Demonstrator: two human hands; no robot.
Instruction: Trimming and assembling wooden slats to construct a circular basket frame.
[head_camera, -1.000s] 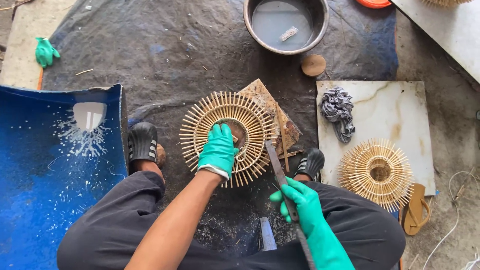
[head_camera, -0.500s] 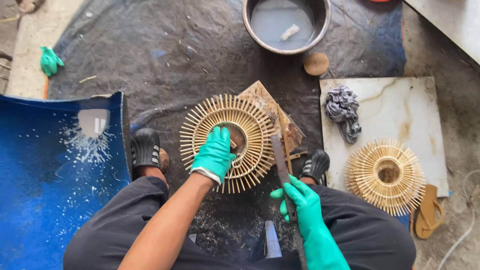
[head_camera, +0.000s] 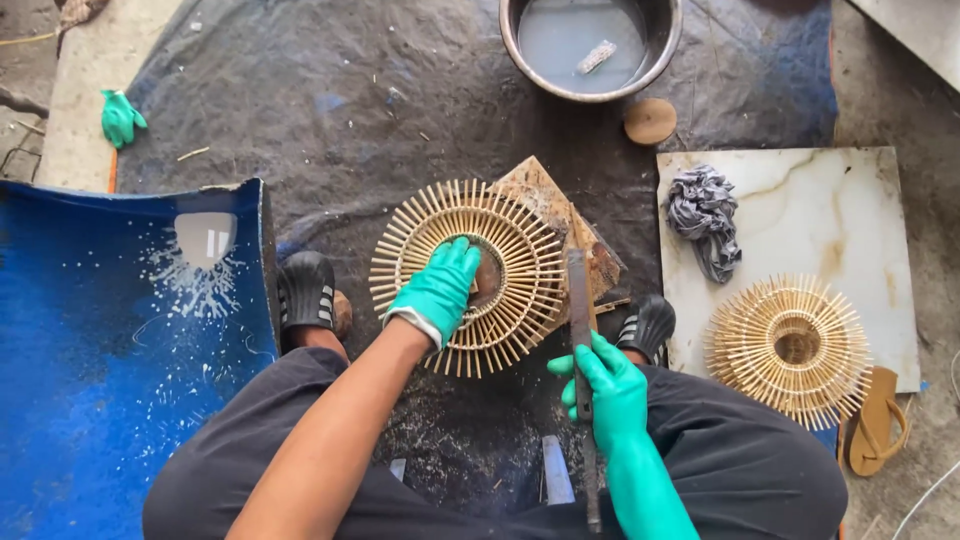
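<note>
Person was squatting over a dark tarp (head_camera: 300, 90) on the ground, both hands in green rubber gloves. The left hand (head_camera: 440, 290) was spread flat, fingers a bit curled, pressing down on the middle of a round bamboo stick ring (head_camera: 500, 240) — one of those sunburst-looking things with sticks poking out all around. It wasn't really gripping it, just holding it in place. The ring sat on top of a scrappy wooden board (head_camera: 560, 215), right between the person's black sandals (head_camera: 305, 290).

The right hand (head_camera: 610, 385) was closed around the handle of a long flat blade (head_camera: 578, 290), with the blade pointing away from the body and lying just beside the ring's right edge, over the board.

Off to the right there was a pale marble-look slab (head_camera: 850, 200) with a second finished stick ring (head_camera: 790, 345) and a crumpled grey rag (head_camera: 705, 215) on it. A metal basin (head_camera: 660, 50) of cloudy water sat at the top, a small wooden disc (head_camera: 650, 122) just below it — and a blue barrel piece (head_camera: 90, 380) on the left.
</note>
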